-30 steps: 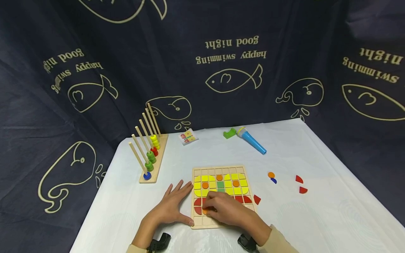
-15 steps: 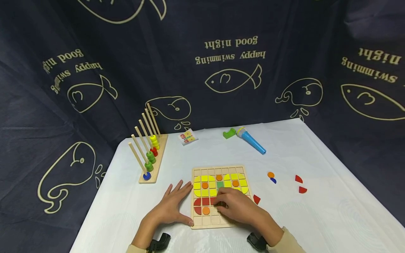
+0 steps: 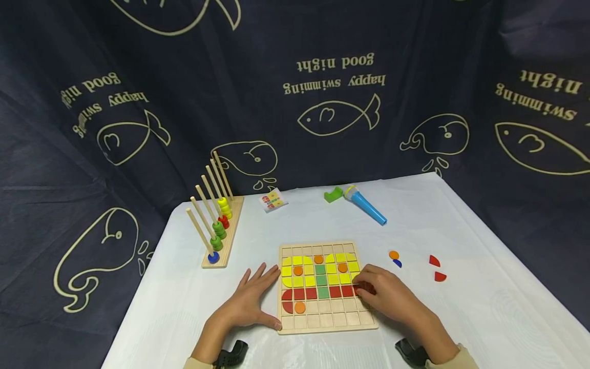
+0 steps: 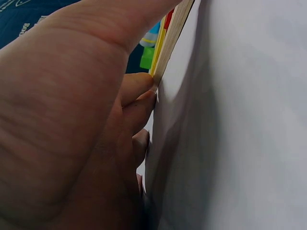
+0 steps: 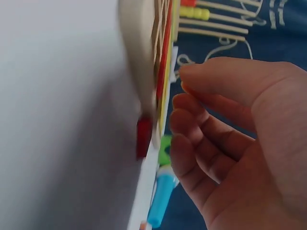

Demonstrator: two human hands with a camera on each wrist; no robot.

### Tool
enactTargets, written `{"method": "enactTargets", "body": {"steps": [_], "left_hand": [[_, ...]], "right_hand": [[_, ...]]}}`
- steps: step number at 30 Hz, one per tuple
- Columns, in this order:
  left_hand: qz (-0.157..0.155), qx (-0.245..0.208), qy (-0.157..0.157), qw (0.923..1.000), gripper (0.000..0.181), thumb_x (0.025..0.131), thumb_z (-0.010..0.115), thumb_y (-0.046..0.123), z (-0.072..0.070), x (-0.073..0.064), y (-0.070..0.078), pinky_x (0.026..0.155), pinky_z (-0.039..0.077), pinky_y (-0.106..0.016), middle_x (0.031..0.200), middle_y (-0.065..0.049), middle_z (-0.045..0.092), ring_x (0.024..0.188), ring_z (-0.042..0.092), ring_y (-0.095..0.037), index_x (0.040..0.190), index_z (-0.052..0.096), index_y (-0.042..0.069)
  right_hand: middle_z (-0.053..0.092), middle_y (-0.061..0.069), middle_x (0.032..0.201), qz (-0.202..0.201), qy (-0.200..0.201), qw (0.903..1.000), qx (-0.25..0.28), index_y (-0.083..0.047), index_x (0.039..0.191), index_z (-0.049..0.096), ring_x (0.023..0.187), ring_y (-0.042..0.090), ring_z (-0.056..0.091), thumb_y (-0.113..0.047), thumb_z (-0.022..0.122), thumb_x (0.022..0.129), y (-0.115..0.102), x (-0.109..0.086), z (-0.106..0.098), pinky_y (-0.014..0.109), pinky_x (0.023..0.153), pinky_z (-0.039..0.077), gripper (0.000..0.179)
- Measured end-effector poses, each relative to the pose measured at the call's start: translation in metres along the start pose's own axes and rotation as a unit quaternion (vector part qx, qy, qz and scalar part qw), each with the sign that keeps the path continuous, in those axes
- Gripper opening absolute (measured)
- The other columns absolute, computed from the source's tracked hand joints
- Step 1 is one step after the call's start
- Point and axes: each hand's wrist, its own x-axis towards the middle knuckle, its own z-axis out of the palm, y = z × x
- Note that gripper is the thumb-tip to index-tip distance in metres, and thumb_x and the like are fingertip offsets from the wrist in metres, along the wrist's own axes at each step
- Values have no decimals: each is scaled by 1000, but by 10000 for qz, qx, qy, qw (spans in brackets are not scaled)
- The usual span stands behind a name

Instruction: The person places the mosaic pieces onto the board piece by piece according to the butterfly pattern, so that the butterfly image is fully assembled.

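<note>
A square wooden grid board lies flat, with yellow tiles, green tiles, red tiles and orange discs set in its cells. My left hand rests spread on the white cloth, thumb and fingertips against the board's left edge. Over the right edge is my right hand, its fingers bent loosely. The right wrist view shows nothing between those fingers. Beside the board's edge there, a loose red piece lies close to them; in the head view the fingers mostly cover it.
Right of the board lie two red quarter-circles, an orange disc and a blue piece. A pegged bead stand is at the left. Behind are a pattern card, green block and blue toy microphone.
My right hand has moved right across the board, from the orange disc at lower left to the right edge, uncovering the red row and green column. My left hand has stayed put.
</note>
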Motion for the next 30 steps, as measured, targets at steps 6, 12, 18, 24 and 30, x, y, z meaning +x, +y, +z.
{"method": "enactTargets", "body": {"steps": [6,12,18,24,30], "left_hand": [[-38,-26,-21,10000,131,46,76,77,-1,0,0,114,-2,-54,157,1,25,145,7,-27,153,29,17],[-69,-15,-32,10000,131,46,75,78,0,0,0,114,-2,-54,157,2,24,145,7,-27,153,29,18],[-58,-4,-31,10000,131,46,75,78,1,1,0,114,-2,-54,157,2,24,145,7,-27,153,29,17],[-45,4,-35,10000,131,46,75,78,-1,0,1,114,-2,-54,157,2,24,145,7,-27,153,29,17],[-46,9,-42,10000,130,47,76,76,-1,0,1,114,-2,-53,157,3,24,145,7,-27,153,28,18]], "right_hand": [[54,-17,92,356,-329,9988,-33,-23,102,73,81,6,50,-20,76,81,14,-10,-6,24,73,50,22],[55,-18,97,380,-334,9986,-139,-25,102,73,87,5,50,-14,75,78,21,-15,-8,30,83,52,27],[57,-19,98,530,-259,9981,-152,-27,101,70,90,6,50,-18,78,78,26,-15,-7,35,89,50,26],[55,-17,84,1101,-371,9929,-250,-26,99,69,80,8,50,-29,82,75,26,-13,-8,34,79,49,27],[56,-13,74,1369,-588,9886,-221,-20,104,68,70,10,49,-25,74,83,28,-12,-10,35,71,50,22]]}}
